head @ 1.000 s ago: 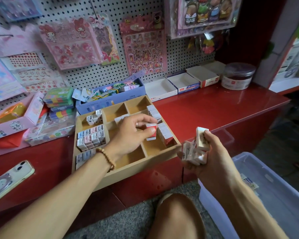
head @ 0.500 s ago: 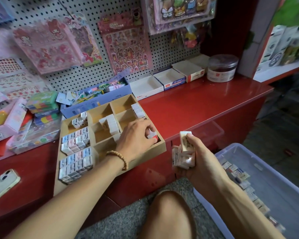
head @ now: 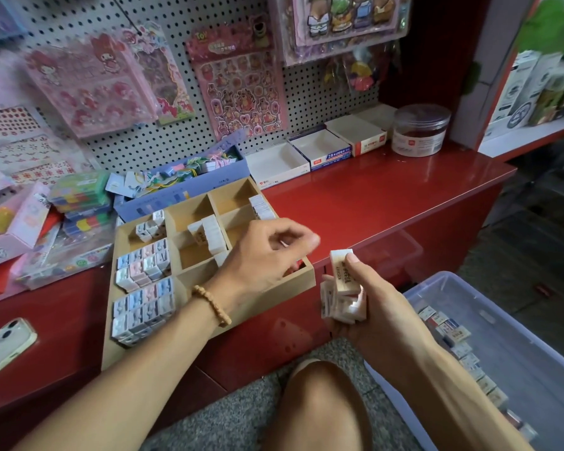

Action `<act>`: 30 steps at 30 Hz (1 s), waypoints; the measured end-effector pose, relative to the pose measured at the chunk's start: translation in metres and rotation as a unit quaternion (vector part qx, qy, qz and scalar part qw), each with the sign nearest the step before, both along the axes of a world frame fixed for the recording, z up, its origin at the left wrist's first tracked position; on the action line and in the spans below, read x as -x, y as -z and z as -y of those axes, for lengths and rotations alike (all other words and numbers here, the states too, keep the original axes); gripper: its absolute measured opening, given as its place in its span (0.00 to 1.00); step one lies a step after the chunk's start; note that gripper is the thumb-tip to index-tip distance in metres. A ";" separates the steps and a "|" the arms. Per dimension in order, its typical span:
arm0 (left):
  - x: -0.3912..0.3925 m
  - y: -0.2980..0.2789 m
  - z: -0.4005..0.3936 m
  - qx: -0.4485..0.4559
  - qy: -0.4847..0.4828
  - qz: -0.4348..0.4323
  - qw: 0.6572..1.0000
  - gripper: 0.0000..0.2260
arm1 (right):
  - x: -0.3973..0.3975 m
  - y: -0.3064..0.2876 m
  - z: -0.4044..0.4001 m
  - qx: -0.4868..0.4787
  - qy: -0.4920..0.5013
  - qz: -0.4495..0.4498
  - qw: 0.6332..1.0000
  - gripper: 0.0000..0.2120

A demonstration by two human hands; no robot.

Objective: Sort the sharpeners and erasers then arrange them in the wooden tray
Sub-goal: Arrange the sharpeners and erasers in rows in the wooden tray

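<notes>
The wooden tray (head: pixel 274 296) lies on the red counter (head: pixel 372 196), split into several compartments. Small blue and pink boxed pieces (head: pixel 144 307) fill its left compartments, and white erasers (head: pixel 209 236) stand in the middle one. More erasers (head: pixel 261 206) line the far right. My left hand (head: pixel 264 255) hovers over the near right compartment, fingers loosely curled, with nothing seen in it. A red-sleeved eraser (head: pixel 296 265) shows just under it. My right hand (head: pixel 365 297) grips a stack of white erasers (head: pixel 341 288) to the right of the tray, its thumb on the top one.
A clear plastic bin (head: pixel 518 320) with loose erasers (head: pixel 453 336) sits on the floor at the lower right. A phone (head: pixel 4 346) lies at the left. Open boxes (head: pixel 277 161), a jar (head: pixel 419 130) and a blue box (head: pixel 183 190) line the pegboard. My knee (head: pixel 319 408) is below.
My left hand set the red-sleeved eraser into the near right compartment, let go and lifted toward my right hand. The view shifted right, showing more of the bin.
</notes>
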State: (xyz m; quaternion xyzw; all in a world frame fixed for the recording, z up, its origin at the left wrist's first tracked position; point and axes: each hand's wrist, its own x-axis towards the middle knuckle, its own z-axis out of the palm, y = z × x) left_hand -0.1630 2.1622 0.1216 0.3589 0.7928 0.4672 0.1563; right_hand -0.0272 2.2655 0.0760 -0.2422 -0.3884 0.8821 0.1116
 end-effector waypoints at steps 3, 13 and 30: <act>-0.010 -0.005 0.004 0.009 0.104 0.084 0.991 0.11 | 0.007 -0.002 0.010 -0.028 0.003 -0.013 1.000 0.35; 0.011 -0.022 0.033 -0.078 0.003 0.191 0.979 0.13 | 0.043 -0.020 0.035 0.018 -0.019 0.011 1.000 0.15; 0.141 0.002 0.104 0.214 -0.221 -0.143 0.941 0.06 | 0.086 -0.030 0.058 -0.099 -0.017 0.000 0.995 0.09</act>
